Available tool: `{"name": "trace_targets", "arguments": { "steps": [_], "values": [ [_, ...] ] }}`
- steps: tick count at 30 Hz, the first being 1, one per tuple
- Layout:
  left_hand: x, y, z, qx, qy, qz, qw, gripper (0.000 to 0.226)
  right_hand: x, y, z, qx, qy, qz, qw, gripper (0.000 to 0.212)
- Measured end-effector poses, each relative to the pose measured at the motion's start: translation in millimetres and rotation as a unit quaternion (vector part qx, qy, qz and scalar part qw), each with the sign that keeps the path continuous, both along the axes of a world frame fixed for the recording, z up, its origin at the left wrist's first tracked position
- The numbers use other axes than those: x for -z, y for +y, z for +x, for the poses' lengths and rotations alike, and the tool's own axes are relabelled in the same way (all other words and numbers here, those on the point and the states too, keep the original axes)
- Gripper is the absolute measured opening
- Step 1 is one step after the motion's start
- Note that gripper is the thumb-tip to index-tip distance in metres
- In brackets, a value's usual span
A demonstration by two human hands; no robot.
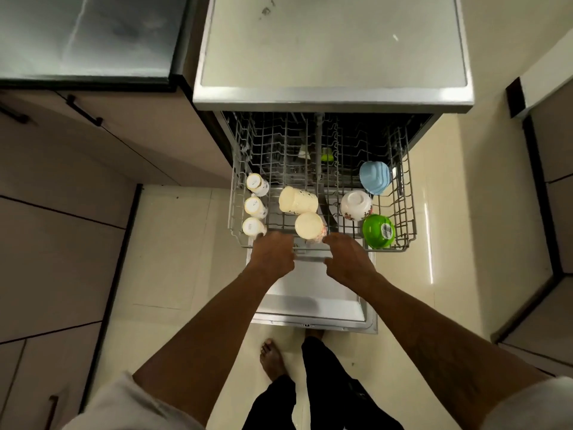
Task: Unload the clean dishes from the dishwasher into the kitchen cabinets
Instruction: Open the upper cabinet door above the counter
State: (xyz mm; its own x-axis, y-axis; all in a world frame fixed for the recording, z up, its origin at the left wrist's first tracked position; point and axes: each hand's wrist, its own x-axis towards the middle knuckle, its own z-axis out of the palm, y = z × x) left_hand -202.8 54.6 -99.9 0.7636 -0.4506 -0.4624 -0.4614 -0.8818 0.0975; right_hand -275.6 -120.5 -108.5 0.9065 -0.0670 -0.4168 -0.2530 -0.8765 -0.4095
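The dishwasher's upper wire rack [400,212] is pulled out over the open door [310,293]. Both hands grip its front rail: my left hand [273,254] left of centre, my right hand [347,259] right of centre. In the rack, three small white cups [255,206] stand upside down along the left side. Two cream mugs [298,200] [308,225] sit in the middle. On the right are a light blue bowl [374,176], a white floral bowl [356,204] and a green bowl [379,231] with a sticker.
Beige cabinet drawers with dark handles [83,110] fill the left. A steel sink [83,35] lies at the top left, and the dishwasher's worktop [331,41] is above the rack. More cabinets [552,212] stand at the right. My bare foot [273,358] is on the tiled floor.
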Motion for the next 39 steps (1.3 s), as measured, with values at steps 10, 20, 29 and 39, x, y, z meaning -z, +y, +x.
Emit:
{"name": "trace_targets", "arguments": {
  "steps": [10,20,29,39],
  "values": [
    [-135,87,62,-0.036,-0.086,0.017,0.996,0.038,-100,61,79,-0.116,-0.118,0.008,0.986,0.040],
    [-244,245,121,-0.125,-0.191,-0.026,0.973,0.043,-189,195,156,-0.178,-0.218,0.000,0.959,0.051],
    [-326,407,199,-0.126,-0.252,-0.082,0.956,0.048,-267,354,231,-0.156,-0.292,-0.044,0.943,0.052],
    [-437,528,279,-0.181,-0.328,-0.130,0.918,0.062,-374,475,334,-0.167,-0.388,-0.038,0.906,0.057]
  ]
}}
